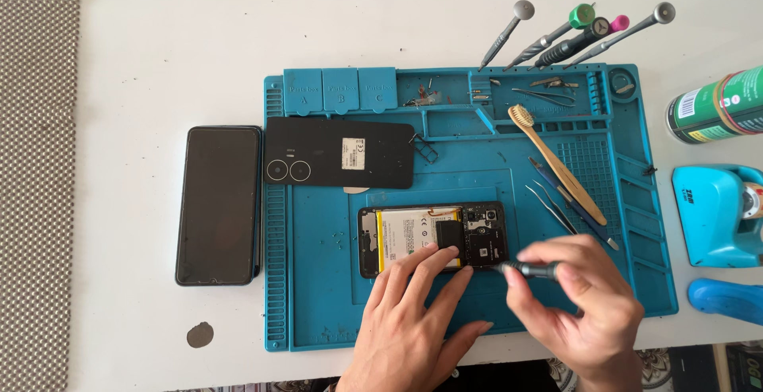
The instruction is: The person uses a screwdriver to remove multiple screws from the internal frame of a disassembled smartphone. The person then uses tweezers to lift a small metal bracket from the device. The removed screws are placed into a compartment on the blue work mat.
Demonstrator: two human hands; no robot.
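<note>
An opened phone (429, 237) lies on its face on the blue work mat (318, 281), its battery and circuit board exposed. My left hand (413, 312) rests flat on the phone's near edge, fingers spread over the battery. My right hand (584, 304) grips a dark screwdriver (528, 269) whose tip points at the phone's right end by the board. The phone's black back cover (338, 153) lies on the mat's upper left.
A second phone (218, 205) lies face up left of the mat. A bamboo brush (556, 161) and tweezers (552, 209) lie on the mat's right. Several screwdrivers (572, 38) stand in the top edge. A green can (715, 106) and blue devices (719, 213) sit at right.
</note>
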